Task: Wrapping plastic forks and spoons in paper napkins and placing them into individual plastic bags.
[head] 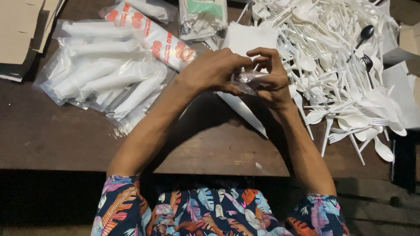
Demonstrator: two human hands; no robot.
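Clear plastic pouch (246,81) sits pinched between both hands over the middle of the dark wooden table (210,144), slightly above the surface. Left hand (213,71) wraps it from the left, fingers curled tight on the film. Right hand (272,74) grips from the right w/ thumb and forefinger bent over the top edge – both hands closed on the pouch, knuckles nearly touching. Contents of pouch too crumpled to make out.

Just under the hands: a white paper napkin (243,109) lying flat, one corner pointing toward the near table edge. Second white napkin (250,37) just beyond the fingertips.

Right side – big loose heap of white plastic cutlery (332,57), forks and spoons tangled; one black spoon (364,35) and a black fork (369,63) on top of it.

Left side: pile of sealed clear packs (100,74) w/ white cutlery inside, plus a white packet with orange print (153,37) lying diagonally across them. Flat cardboard (22,35) at far-left corner.

Floral short sleeves (210,209) at bottom of frame.
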